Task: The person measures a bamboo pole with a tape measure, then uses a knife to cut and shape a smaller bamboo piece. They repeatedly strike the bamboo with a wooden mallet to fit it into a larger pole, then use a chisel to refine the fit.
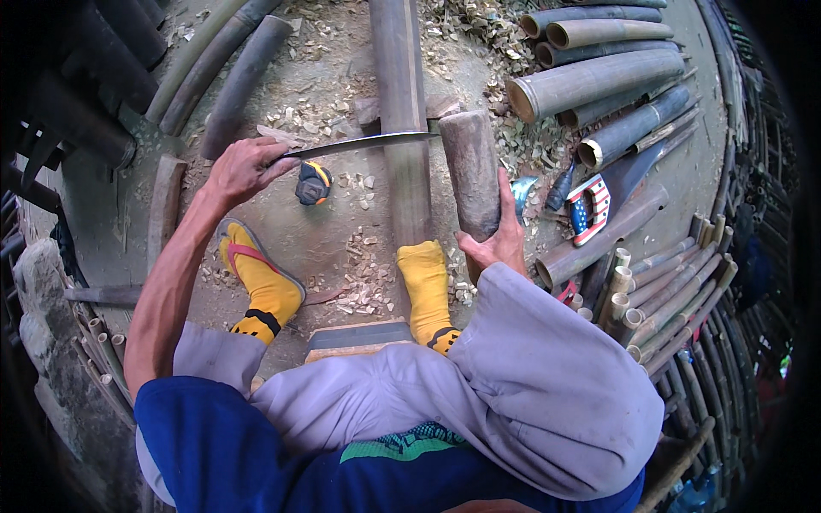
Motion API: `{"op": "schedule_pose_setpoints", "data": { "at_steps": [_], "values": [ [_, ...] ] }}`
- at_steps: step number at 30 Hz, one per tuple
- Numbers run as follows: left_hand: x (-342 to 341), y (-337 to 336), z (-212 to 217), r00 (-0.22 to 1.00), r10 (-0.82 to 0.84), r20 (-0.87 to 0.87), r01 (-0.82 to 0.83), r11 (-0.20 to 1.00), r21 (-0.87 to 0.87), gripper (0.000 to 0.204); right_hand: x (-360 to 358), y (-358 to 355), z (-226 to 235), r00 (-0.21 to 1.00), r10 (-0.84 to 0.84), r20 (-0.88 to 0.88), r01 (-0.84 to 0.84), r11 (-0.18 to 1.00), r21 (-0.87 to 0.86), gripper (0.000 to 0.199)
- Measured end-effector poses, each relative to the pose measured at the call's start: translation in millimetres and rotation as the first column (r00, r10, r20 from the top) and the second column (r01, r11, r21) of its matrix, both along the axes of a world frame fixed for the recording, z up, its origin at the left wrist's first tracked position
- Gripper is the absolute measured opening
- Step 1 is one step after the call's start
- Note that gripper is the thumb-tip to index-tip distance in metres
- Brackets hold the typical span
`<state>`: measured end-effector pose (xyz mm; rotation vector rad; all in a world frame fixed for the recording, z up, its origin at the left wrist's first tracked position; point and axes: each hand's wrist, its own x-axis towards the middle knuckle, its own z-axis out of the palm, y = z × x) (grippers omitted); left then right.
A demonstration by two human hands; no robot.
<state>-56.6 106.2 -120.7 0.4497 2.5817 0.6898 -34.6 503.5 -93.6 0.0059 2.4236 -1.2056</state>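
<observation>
My left hand [244, 173] is closed round the handle of a long knife [355, 143]. Its blade lies across a bamboo pole [404, 90], the tip reaching just past the pole's right side. In my right hand [503, 244] is a thick wooden club [470, 167], gripped near its narrower lower end and held upright to the right of the pole. The club's head is close to the knife tip; whether they touch is unclear. My right foot in a yellow sock [422, 278] rests on the pole's near end. A wooden crosspiece [443, 106] lies beneath the pole.
A tape measure [314, 183] lies left of the pole. At right are a handsaw [590, 209] with a patterned handle, a dark bottle-shaped object [560, 188], thick bamboo lengths [599, 79] and bundled thin bamboo [676, 295]. Wood chips [359, 282] litter the ground. Bamboo pieces [244, 85] lie at upper left.
</observation>
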Motion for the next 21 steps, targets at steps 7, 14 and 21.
{"op": "schedule_pose_setpoints", "data": {
  "at_steps": [7, 14, 21],
  "values": [
    [-3.9, 0.3, -6.0, 0.999, -0.032, 0.014, 0.032, 0.999, -0.034, 0.033, -1.2, 5.6, -4.0, 0.998, 0.024, 0.055, -0.025, 1.0, 0.013, 0.106],
    [-4.2, 0.6, -8.9, 0.999, -0.042, 0.025, 0.043, 0.998, -0.04, 0.034, -3.1, 6.6, -0.2, 0.996, 0.081, 0.05, -0.083, 0.996, 0.043, 0.104],
    [-6.7, 2.1, -12.9, 0.998, -0.056, 0.043, 0.057, 0.998, -0.022, 0.026, -73.6, -0.2, 64.0, 0.883, 0.291, -0.367, -0.316, 0.949, -0.008, 0.103]
  ]
}}
